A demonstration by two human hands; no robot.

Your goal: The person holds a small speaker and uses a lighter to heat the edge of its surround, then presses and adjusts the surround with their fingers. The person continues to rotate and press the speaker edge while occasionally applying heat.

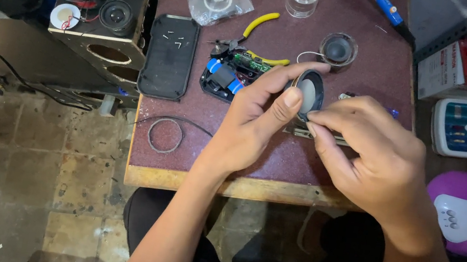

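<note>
Both hands meet over the table (274,191) centre. The left hand (261,117) pinches a small round speaker (309,92) between thumb and fingers, while the right hand (370,147), at its 4 o'clock, closes fingertips on its rim. At the speaker's 9 o'clock lies an opened casing (229,73) with circuit board exposed, yellow pliers (260,25) beyond. Disassembly looks done; the speaker is out, refitting remains.
</note>
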